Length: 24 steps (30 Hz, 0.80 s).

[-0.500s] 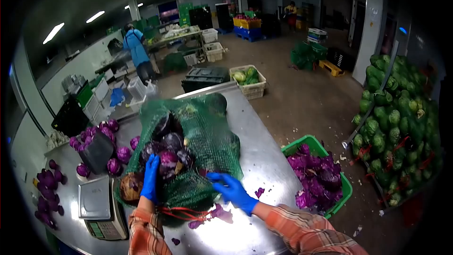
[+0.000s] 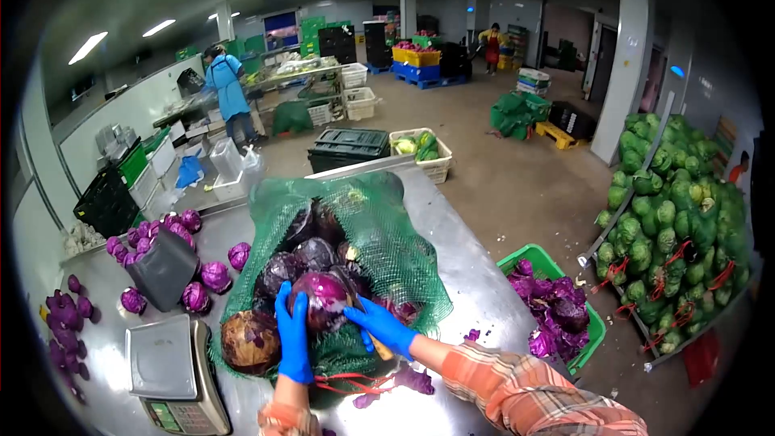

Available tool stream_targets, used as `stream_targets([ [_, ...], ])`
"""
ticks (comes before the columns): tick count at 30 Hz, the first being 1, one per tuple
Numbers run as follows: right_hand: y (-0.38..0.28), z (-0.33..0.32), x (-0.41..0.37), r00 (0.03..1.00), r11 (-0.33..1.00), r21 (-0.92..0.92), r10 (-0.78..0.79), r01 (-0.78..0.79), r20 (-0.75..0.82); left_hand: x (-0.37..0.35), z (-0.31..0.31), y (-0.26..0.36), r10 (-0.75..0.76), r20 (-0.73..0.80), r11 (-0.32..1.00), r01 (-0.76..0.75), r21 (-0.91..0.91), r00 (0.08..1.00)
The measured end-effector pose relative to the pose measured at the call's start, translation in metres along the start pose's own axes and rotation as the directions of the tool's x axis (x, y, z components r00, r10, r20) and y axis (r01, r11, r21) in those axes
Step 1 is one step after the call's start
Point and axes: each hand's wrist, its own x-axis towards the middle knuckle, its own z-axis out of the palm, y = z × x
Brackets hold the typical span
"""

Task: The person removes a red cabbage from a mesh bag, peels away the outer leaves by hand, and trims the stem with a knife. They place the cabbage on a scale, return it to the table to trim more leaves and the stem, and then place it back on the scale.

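A green net sack full of red cabbages lies open on the steel table. Both my hands wear blue gloves. My left hand and my right hand clasp one red cabbage between them at the sack's mouth. A brownish cabbage sits just left of my left hand, inside the net. A red cord trails from the sack's mouth near the table's front.
A scale stands at the front left. Loose red cabbages and a dark tub lie left of the sack. A green crate of purple leaves stands on the floor to the right, green cabbages beyond. Two people work at the back.
My hands have closed in on one red cabbage and lifted it at the sack's mouth; before, the right hand lay on the net nearer the table's front.
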Motion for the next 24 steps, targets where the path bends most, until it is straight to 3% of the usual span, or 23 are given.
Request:
stream_targets([
  [2, -0.019, -0.009, -0.028, 0.997, 0.998, -0.013, -0.064, 0.064, 0.045, -0.032, 0.009, 0.033, 0.129, -0.032, 0.99, -0.13, -0.053, 0.991],
  [4, -0.024, -0.033, -0.054, 0.986, 0.996, 0.02, -0.088, 0.087, 0.139, -0.071, 0.019, 0.06, 0.23, -0.037, 0.973, -0.229, 0.021, 0.972],
  [5, -0.035, -0.043, -0.078, 0.989, 0.995, -0.061, -0.067, 0.076, 0.134, -0.089, 0.032, 0.075, 0.294, -0.049, 0.954, -0.296, -0.046, 0.955],
  [8, -0.029, -0.077, -0.129, 0.985, 0.971, -0.215, -0.071, 0.104, 0.156, -0.143, 0.046, 0.069, 0.338, 0.108, 0.941, -0.334, -0.058, 0.935],
  [9, -0.019, -0.09, -0.143, 0.983, 0.961, -0.25, -0.081, 0.121, 0.165, -0.16, 0.051, 0.056, 0.403, 0.151, 0.908, -0.415, 0.061, 0.903],
  [10, -0.01, -0.096, -0.167, 0.993, 0.972, -0.233, -0.013, 0.04, 0.119, -0.175, 0.057, 0.044, 0.464, 0.193, 0.851, -0.496, 0.171, 0.864],
  [11, 0.033, -0.108, -0.171, 0.988, 0.991, -0.131, -0.02, 0.04, 0.15, -0.189, 0.068, 0.036, 0.438, 0.275, 0.848, -0.494, 0.19, 0.856],
  [13, 0.081, -0.12, -0.199, 0.995, 0.999, 0.03, 0.038, -0.041, 0.097, -0.218, 0.096, 0.029, 0.163, 0.466, 0.942, -0.278, 0.19, 0.87],
  [16, 0.105, -0.113, -0.255, 0.97, 0.97, -0.046, 0.241, -0.24, 0.021, -0.26, 0.123, 0.03, -0.21, 0.667, 0.942, -0.035, 0.333, 0.715],
  [17, 0.114, -0.103, -0.271, 0.992, 0.993, -0.004, 0.121, -0.121, -0.017, -0.269, 0.129, 0.032, -0.277, 0.697, 0.925, -0.012, 0.379, 0.661],
  [18, 0.118, -0.095, -0.282, 0.999, 1.0, 0.016, -0.001, 0.001, -0.035, -0.279, 0.13, 0.032, -0.334, 0.706, 0.907, 0.01, 0.421, 0.625],
  [19, 0.124, -0.089, -0.288, 0.986, 0.989, 0.012, 0.146, -0.145, -0.084, -0.286, 0.127, 0.031, -0.389, 0.704, 0.887, 0.037, 0.46, 0.595],
  [21, 0.136, -0.099, -0.305, 0.98, 0.988, 0.095, 0.133, -0.12, -0.15, -0.292, 0.116, 0.028, -0.466, 0.68, 0.858, 0.1, 0.504, 0.566],
  [23, 0.16, -0.114, -0.289, 0.989, 0.975, 0.197, 0.123, -0.106, -0.08, -0.297, 0.098, 0.02, -0.485, 0.637, 0.853, 0.162, 0.497, 0.599],
  [24, 0.165, -0.123, -0.285, 0.983, 0.971, 0.172, 0.176, -0.164, -0.057, -0.302, 0.085, -0.01, -0.384, 0.629, 0.903, 0.134, 0.408, 0.676],
])
